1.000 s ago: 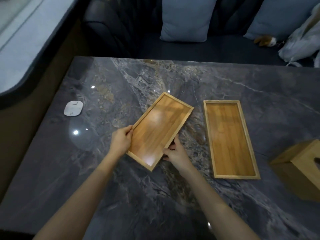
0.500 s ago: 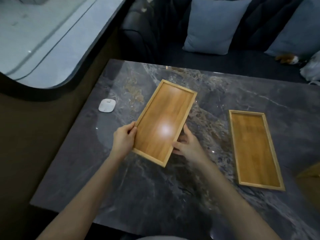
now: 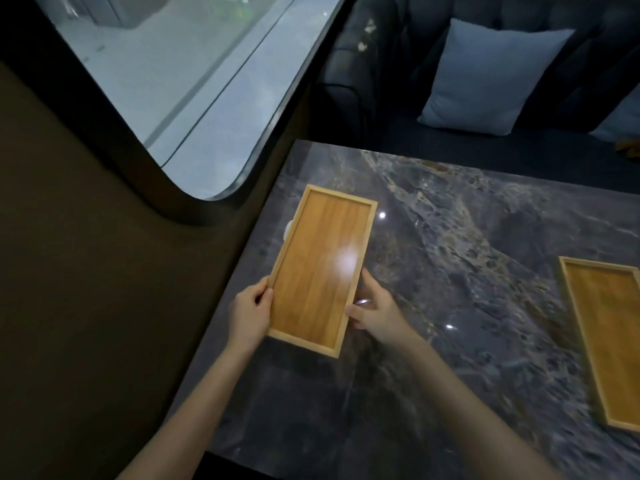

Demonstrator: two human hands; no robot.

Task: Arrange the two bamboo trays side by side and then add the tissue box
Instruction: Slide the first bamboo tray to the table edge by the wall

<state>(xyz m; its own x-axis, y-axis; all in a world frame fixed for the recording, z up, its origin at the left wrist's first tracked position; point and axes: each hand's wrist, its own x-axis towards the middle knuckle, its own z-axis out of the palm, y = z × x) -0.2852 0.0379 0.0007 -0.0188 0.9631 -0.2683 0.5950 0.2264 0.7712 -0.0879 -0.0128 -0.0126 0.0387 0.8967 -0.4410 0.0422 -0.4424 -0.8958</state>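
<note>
A shallow bamboo tray (image 3: 320, 268) is held near the left edge of the dark marble table (image 3: 450, 258), its long side running away from me. My left hand (image 3: 251, 308) grips its left rim and my right hand (image 3: 375, 311) grips its right rim, both near the close end. A second bamboo tray (image 3: 611, 337) lies flat on the table far to the right, cut off by the frame edge. The tissue box is out of view.
A small white object (image 3: 288, 229) peeks out from under the held tray's left rim. A dark sofa with a pale blue cushion (image 3: 485, 77) sits behind the table. A window (image 3: 194, 81) and a brown wall fill the left side.
Both hands have carried the tray leftward toward the table's left edge and turned it more lengthwise. The view swung left, so the tissue box dropped out and the white object became mostly covered.
</note>
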